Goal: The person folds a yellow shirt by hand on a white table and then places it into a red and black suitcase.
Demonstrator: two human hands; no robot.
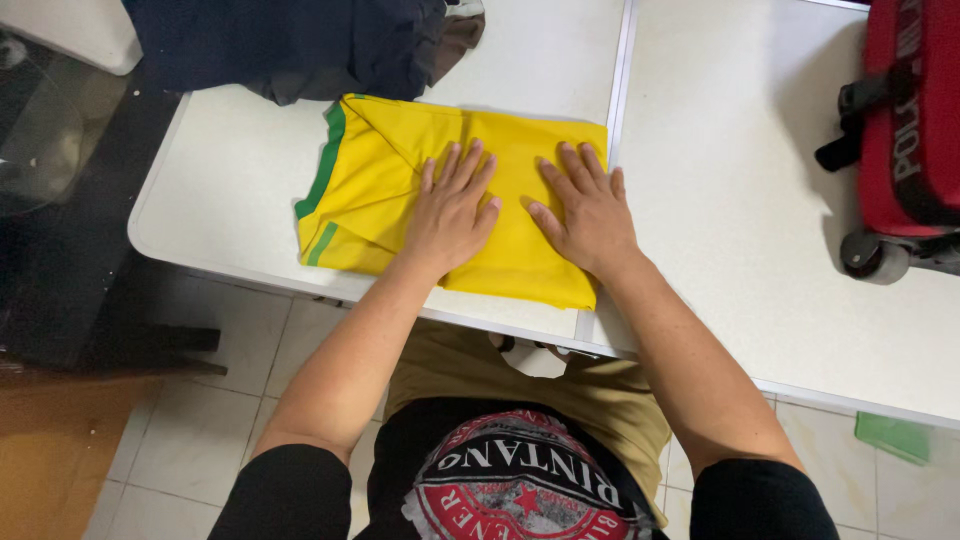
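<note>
Yellow shirt point(450, 205) folded, table point(230, 180) center near 6 o'clock edge. Left hand point(452, 215) + right hand point(590, 215) flat, fingers spread, gripping nothing. Risk: uneven push bunches fold, hem slides off edge.

shirt point(450, 200): bright yellow, with green bands along the sleeve edges
surface point(720, 150): plain white
clothes pile point(290, 40): dark navy, with a brown piece at its edge
suitcase point(915, 120): red, with black straps and black wheels
floor point(200, 440): pale tiles
shorts point(600, 400): khaki
</note>
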